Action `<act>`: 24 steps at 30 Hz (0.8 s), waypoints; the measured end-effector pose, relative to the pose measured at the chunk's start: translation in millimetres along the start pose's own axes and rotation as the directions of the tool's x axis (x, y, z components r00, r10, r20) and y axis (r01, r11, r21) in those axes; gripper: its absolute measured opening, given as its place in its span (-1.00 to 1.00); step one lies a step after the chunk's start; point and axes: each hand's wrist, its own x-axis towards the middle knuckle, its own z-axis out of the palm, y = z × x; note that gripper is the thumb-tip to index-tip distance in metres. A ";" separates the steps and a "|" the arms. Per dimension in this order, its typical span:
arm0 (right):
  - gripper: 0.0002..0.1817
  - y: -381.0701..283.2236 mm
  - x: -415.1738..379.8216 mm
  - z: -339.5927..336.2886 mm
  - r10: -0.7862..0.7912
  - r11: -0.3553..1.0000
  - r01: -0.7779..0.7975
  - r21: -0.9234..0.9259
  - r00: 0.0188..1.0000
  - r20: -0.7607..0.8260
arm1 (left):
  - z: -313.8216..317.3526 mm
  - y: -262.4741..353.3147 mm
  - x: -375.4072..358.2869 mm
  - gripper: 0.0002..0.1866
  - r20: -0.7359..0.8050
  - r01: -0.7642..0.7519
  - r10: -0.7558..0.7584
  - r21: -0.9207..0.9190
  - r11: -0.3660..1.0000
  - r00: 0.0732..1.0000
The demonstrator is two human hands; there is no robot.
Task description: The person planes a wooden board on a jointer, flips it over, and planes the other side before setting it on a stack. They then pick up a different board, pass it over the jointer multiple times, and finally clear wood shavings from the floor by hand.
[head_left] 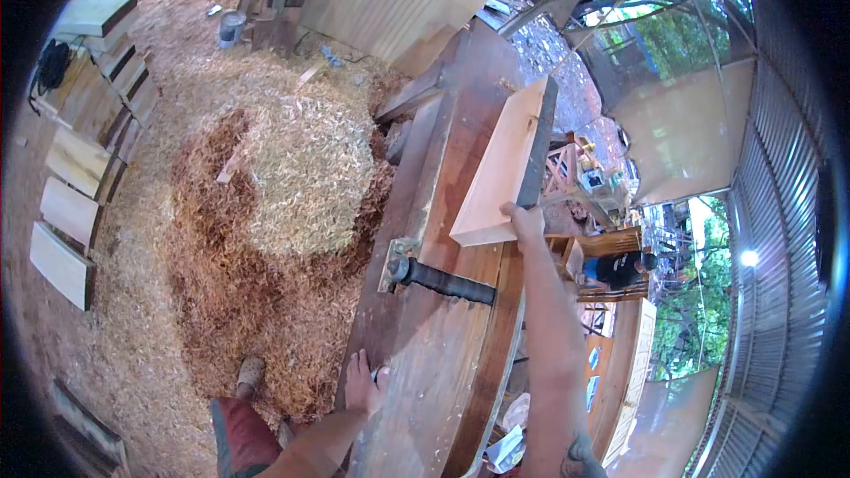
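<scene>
The plank (500,173) is over the wooden bench (412,381), one end gripped by the right hand (527,219); the left hand (361,385) rests open at the bench edge. Shavings (301,168) heap the adjacent floor (128,372); beyond, a bucket (232,29), contents unclear

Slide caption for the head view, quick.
Left hand on the workbench edge, right hand gripping the near end of a pale board.

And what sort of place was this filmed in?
Most likely an open-sided woodworking shop: wood shavings are heaped on the floor beside a long wooden bench, cut boards lie nearby, and there is corrugated metal sheeting at one side.
</scene>
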 end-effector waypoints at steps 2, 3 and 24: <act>-0.23 13.2 8.1 -2.5 0.019 0.998 -0.020 -0.063 1.000 -0.005 | -0.3 2.9 1.5 -0.06 0.004 -0.009 0.009 -0.007 1.000 1.000; -0.20 15.0 5.4 1.6 0.026 0.992 -0.030 -0.123 0.999 -0.038 | -0.2 2.4 3.0 -0.07 0.004 -0.011 0.011 -0.007 1.000 1.000; -0.13 230.1 -731.9 -86.9 -0.007 0.997 0.019 -0.070 0.985 0.172 | -192.3 -56.3 -78.4 -0.33 0.173 0.086 -0.067 -0.106 0.991 0.983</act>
